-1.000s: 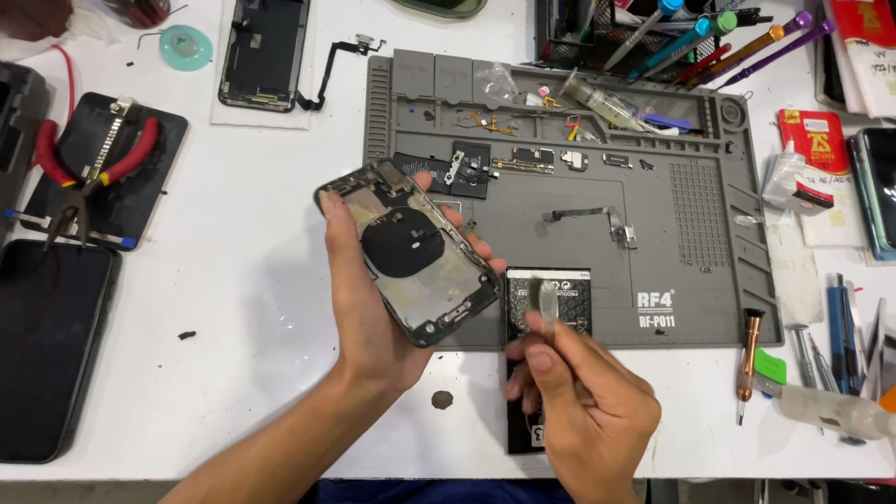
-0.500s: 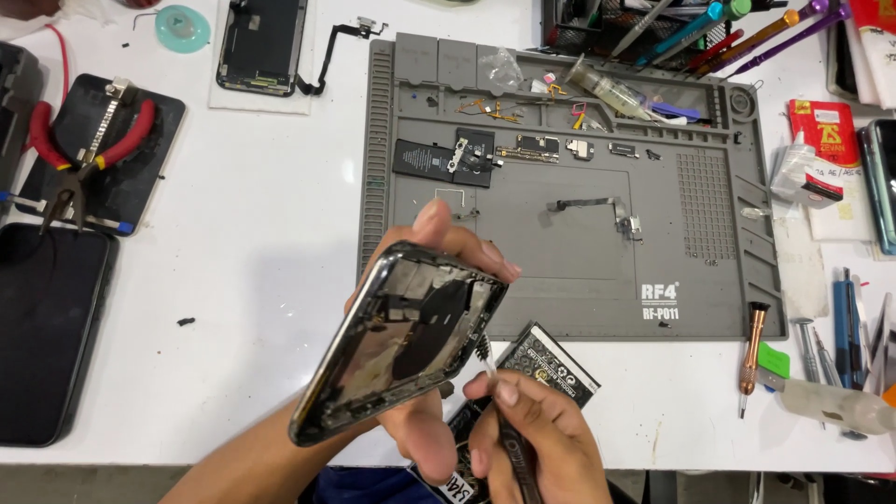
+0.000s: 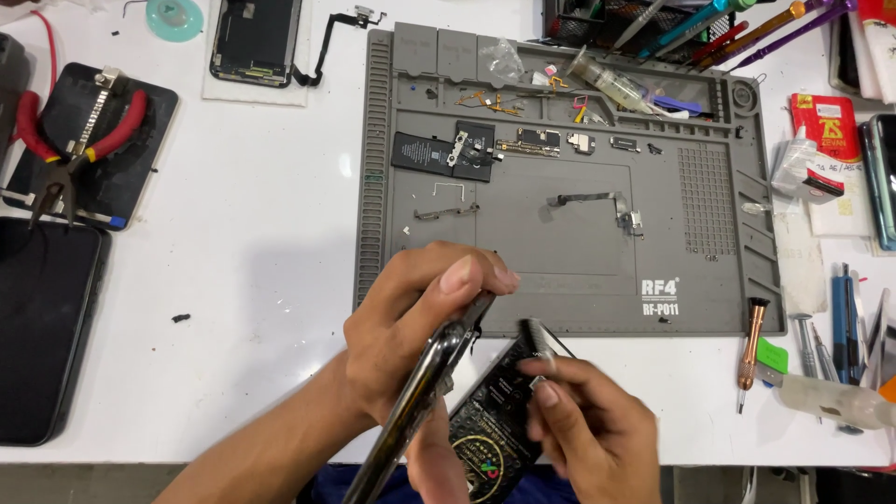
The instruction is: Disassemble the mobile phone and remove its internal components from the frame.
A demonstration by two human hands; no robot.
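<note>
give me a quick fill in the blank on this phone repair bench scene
1. The left hand holds the phone frame tilted on its ____.
2. The work mat is ____ in colour.
3. The pliers at far left have ____ handles.
4. The right hand rests on a black ____.

Missing words: edge; grey; red; battery

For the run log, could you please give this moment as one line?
left hand: grips phone frame edge-on | right hand: on black battery | grey mat behind

I'm looking at a phone repair workbench: grey repair mat (image 3: 579, 233) strewn with parts at centre, pliers (image 3: 70, 140) upper left, screwdrivers (image 3: 747, 23) upper right.
</note>
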